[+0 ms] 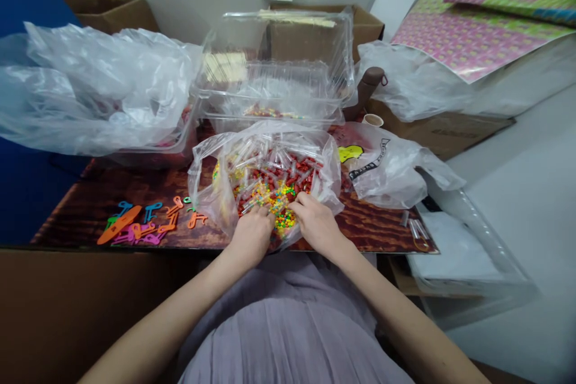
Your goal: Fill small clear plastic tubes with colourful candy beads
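A clear plastic bag (pixel 216 162) lies open at the table's near edge, filled with small coloured candy beads (pixel 281 198) and several little clear tubes with red caps (pixel 288 162). My left hand (pixel 252 231) rests at the bag's mouth with its fingers curled down into the beads. Beside it, my right hand (pixel 315 219) has its fingers pinched together at the beads. What either hand holds is hidden by the fingers.
Small coloured plastic clips (pixel 144 222) lie on the dark table (pixel 90 198) at left. Clear plastic boxes (pixel 279 66) stand behind the bag, with crumpled plastic bags (pixel 99 84) left and right. Cardboard boxes (pixel 436 126) and patterned paper (pixel 472 36) stand at right.
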Action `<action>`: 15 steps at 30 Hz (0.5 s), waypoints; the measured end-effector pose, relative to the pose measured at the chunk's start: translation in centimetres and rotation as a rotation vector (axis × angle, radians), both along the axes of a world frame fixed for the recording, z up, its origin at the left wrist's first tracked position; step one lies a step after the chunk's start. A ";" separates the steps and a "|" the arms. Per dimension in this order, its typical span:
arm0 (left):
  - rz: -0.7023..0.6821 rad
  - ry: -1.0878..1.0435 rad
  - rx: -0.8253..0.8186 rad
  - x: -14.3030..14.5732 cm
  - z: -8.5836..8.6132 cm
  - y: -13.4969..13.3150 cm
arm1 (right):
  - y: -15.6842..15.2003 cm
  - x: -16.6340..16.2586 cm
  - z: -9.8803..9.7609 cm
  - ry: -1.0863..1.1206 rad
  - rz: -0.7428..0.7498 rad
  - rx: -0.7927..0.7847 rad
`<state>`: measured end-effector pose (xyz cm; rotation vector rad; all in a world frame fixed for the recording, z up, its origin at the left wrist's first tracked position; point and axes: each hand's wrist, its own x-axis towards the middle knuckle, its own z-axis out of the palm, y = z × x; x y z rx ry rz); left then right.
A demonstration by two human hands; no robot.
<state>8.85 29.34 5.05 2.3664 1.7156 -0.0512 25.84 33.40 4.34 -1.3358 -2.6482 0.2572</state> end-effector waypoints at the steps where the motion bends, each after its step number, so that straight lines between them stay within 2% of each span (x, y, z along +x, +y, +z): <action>1: -0.019 0.026 -0.001 0.3 0.1 0.0 | 0.1 0.0 0.0 -0.037 0.018 0.028; 4: -0.043 0.006 -0.024 1.3 -0.1 0.4 | 0.7 0.2 0.2 -0.079 0.036 0.102; 7: 0.006 -0.119 -0.023 2.3 -1.3 1.0 | 1.3 0.3 0.7 -0.038 0.024 0.133; 11: 0.085 -0.215 -0.002 3.3 -2.8 1.8 | 1.5 0.5 1.2 0.073 -0.035 0.112; 15: 0.133 -0.322 -0.005 3.2 -2.8 2.4 | 1.4 1.2 1.4 0.203 -0.092 0.066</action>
